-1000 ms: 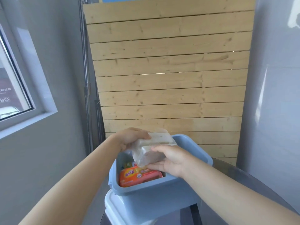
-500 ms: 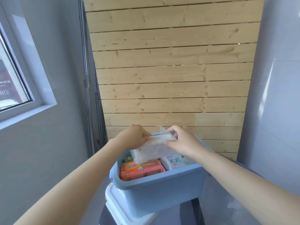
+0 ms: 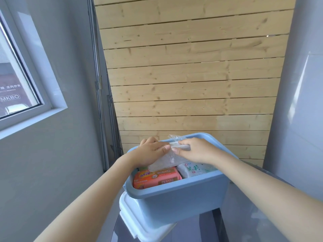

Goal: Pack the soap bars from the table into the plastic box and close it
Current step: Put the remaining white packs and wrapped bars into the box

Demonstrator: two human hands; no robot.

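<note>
A light blue plastic box point(image 3: 178, 198) stands open on its white lid point(image 3: 139, 227). Inside lie an orange-wrapped soap bar point(image 3: 155, 177) at the front left and a white-wrapped soap bar point(image 3: 194, 169) at the front right. Above them both hands hold a soap bar in clear wrap point(image 3: 167, 158), tilted, with its upper edge near the box's far rim. My left hand point(image 3: 150, 152) grips its left side from above. My right hand point(image 3: 194, 151) pinches its right side, thumb on the near face.
The box and lid sit on a glass table point(image 3: 262, 224) that runs to the right. A wooden slat panel point(image 3: 192, 84) stands close behind the box. A grey wall with a window point(image 3: 15, 84) is at the left, a pale wall at the right.
Both hands have carried the clear-wrapped soap from the box's front towards its back and lowered it. My right hand moved from under the bar to its upper right side.
</note>
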